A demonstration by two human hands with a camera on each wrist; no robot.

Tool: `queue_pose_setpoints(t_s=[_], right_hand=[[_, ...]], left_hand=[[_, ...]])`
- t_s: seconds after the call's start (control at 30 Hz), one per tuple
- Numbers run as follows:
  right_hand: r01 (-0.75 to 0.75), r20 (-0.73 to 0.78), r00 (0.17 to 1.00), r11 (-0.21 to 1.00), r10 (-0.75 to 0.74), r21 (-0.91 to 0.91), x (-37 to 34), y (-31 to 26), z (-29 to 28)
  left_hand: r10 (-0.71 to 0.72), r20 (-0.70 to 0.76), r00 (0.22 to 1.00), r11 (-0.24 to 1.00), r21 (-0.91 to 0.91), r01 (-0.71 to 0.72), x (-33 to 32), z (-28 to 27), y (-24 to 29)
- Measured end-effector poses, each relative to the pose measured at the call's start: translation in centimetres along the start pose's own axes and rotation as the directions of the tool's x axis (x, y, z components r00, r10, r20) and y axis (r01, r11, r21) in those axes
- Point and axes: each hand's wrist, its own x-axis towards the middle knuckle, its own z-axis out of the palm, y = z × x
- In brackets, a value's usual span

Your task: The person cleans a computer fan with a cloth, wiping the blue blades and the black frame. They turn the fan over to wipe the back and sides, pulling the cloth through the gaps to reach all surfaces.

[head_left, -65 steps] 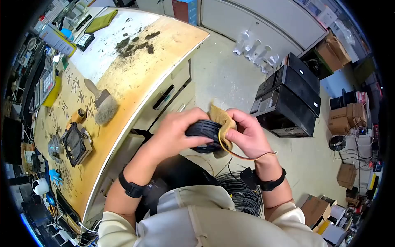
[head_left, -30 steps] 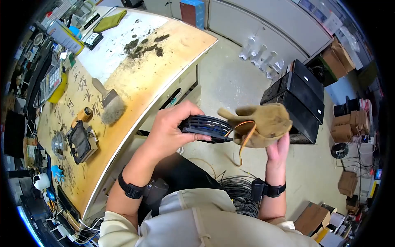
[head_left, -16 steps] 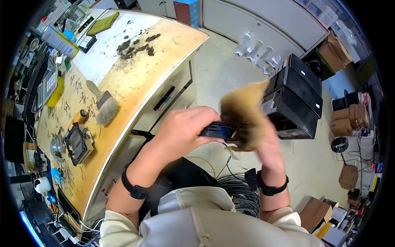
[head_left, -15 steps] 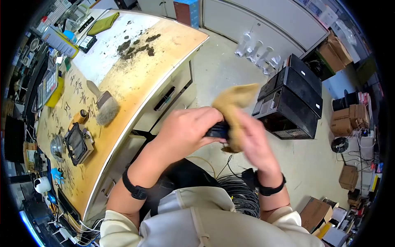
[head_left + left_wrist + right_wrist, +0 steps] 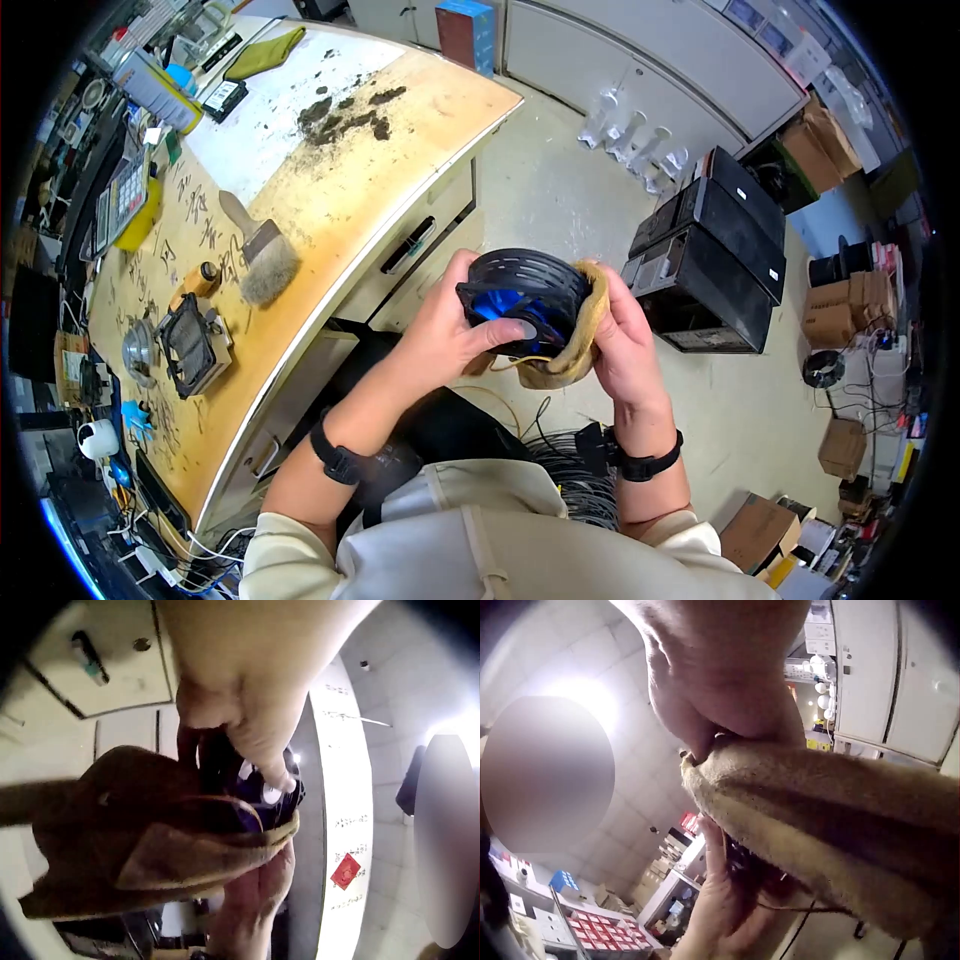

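Note:
A black computer cooling fan (image 5: 530,272) with blue blades is held up in front of the torso in the head view. My left hand (image 5: 440,335) grips its left side, the thumb lying across the open face. The right hand (image 5: 630,345) holds a tan cloth (image 5: 578,355) folded over the fan's right rim. A thin yellowish cable shows below the fan, against the cloth. In the left wrist view the cloth (image 5: 165,847) hangs wide beside the fan's dark frame. The right wrist view shows the cloth (image 5: 817,817) under the right hand, covering most of the fan.
On the desk (image 5: 400,130) at left lie a wide brush (image 5: 265,265), clumps of dark dust (image 5: 335,122), and a dusty heatsink-like part (image 5: 192,350). Black computer cases (image 5: 710,265) stand on the floor at right. Coiled cable (image 5: 580,480) lies by the legs.
The fan has tipped so its blue blades face up toward the head camera. The cloth, earlier swung out loose and then wiped across the fan, now wraps its right rim.

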Motion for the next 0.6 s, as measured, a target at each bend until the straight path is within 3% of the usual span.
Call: queue_pose_setpoints(t_s=[0.03, 0.13, 0.27, 0.37, 0.47, 0.6], right_hand=[[-0.003, 0.058, 0.998, 0.999, 0.005, -0.04, -0.2, -0.2, -0.3], [-0.09, 0.155, 0.982, 0.986, 0.112, -0.144, -0.8, -0.7, -0.9], [-0.148, 0.211, 0.964, 0.985, 0.165, -0.091, -1.1, 0.0, -1.3], [-0.23, 0.239, 0.943, 0.973, 0.231, -0.032, -1.3, -0.3, -1.1], [-0.162, 0.255, 0.952, 0.985, 0.17, -0.053, -1.3, -0.1, -0.7], [-0.274, 0.103, 0.959, 0.957, 0.265, 0.092, -1.5, -0.4, 1.0]], left_hand=[[-0.084, 0.028, 0.996, 0.992, 0.098, 0.081, 0.0, -0.5, 0.8], [-0.002, 0.18, 0.984, 0.853, 0.513, -0.092, 0.4, -1.8, 2.3], [0.057, 0.286, 0.956, 0.777, 0.588, -0.223, 0.5, -2.3, 4.1], [0.006, 0.342, 0.94, 0.718, 0.652, -0.243, 0.6, -2.6, 5.4], [0.001, 0.352, 0.936, 0.642, 0.717, -0.27, 0.4, -3.2, 6.1], [0.053, 0.353, 0.934, 0.645, 0.702, -0.302, -0.5, -3.9, 6.8]])
